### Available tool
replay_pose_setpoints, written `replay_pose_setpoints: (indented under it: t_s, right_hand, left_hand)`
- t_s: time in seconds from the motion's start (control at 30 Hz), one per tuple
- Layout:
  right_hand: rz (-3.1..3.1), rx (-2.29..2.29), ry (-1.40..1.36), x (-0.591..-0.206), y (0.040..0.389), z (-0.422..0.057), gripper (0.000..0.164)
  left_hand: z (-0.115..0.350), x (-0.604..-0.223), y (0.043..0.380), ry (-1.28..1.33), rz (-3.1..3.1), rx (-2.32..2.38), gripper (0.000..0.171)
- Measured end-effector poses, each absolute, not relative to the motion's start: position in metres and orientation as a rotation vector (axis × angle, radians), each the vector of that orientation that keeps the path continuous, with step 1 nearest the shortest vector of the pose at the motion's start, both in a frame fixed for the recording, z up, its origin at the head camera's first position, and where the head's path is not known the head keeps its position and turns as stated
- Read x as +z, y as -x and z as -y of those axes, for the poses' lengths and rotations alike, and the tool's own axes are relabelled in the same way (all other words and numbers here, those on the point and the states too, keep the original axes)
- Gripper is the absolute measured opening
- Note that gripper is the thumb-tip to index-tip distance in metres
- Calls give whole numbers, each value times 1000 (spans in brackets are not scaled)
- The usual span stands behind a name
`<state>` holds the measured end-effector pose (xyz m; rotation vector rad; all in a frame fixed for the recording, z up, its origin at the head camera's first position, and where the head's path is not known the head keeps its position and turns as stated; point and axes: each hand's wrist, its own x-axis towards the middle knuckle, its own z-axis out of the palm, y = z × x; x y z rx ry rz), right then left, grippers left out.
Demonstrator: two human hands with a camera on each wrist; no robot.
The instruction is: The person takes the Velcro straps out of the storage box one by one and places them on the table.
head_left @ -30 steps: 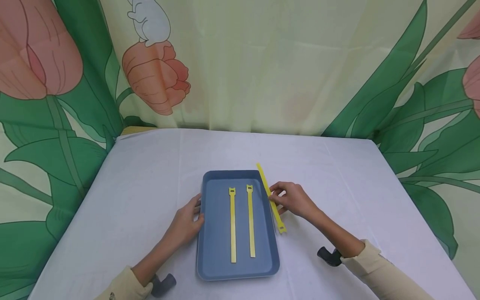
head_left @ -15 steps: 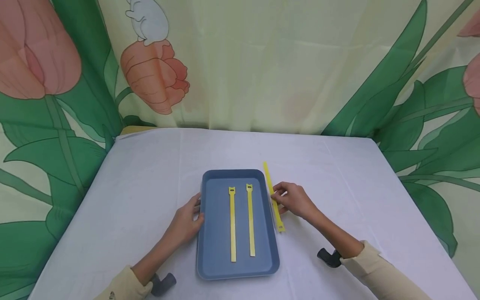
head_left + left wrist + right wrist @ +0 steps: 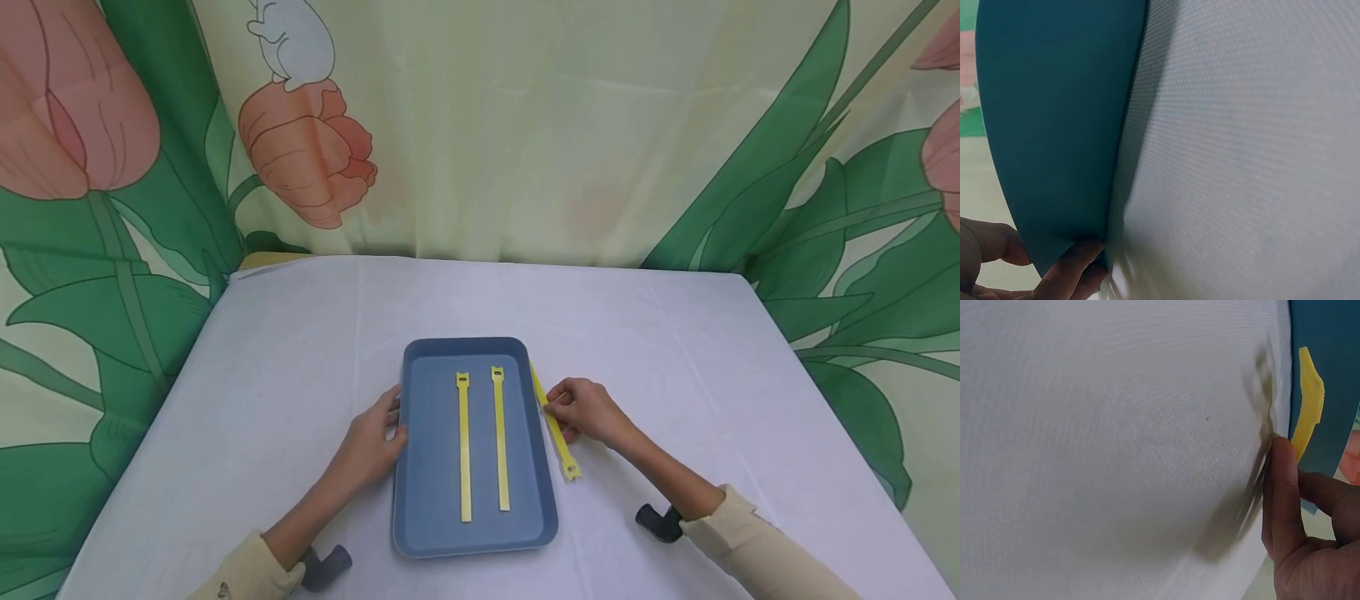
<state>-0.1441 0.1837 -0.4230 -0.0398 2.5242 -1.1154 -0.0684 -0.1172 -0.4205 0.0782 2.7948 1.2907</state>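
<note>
Right hand [image 3: 588, 410] pinches a yellow strap [image 3: 560, 440] near mid-length, just right of the tray [image 3: 427, 467]; left hand [image 3: 367, 448] grips the tray's left edge. Strap: probably light, flexible; mid-length hold suits.

We look at an indoor, booth-like spot, with tulip-printed curtains [image 3: 487, 150] around a white-clothed table [image 3: 300, 367].

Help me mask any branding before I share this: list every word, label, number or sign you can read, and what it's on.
None can be read.
Left sleeve: a small dark mark, too small to tell whether it is lettering.
Blue tray and yellow cable straps: no lettering visible.
Floral backdrop: no words visible.
</note>
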Motion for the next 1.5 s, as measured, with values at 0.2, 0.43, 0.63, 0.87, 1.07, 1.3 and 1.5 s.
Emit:
replay_pose_setpoints:
  t_s: [0.2,0.43,0.63,0.87,1.07,1.3,1.5]
  right_hand:
    - [-2538,-1106,31,-423,144,-185,19]
    - [-2562,-1058,-12,-420,144,-187,18]
    - [-2547,-1054,-8,-420,144,-188,17]
    - [-2528,-1039,-7,-421,144,-187,14]
    - [-2533,-1024,-11,-422,144,-188,12]
    - [-2506,-1052,-27,-423,144,-189,13]
    - [-2509,-1051,-2,-422,144,-190,14]
  left_hand:
    - [117,-421,69,-96,-2796,1306,56]
    - [116,-420,69,-95,-2809,1293,56]
    - [116,-420,70,-83,-2808,1284,57]
    - [115,-420,69,-71,-2804,1270,58]
    - [115,-422,69,-68,-2799,1271,57]
    - [116,-421,68,-62,-2790,1255,58]
    - [116,-419,68,-54,-2787,1254,58]
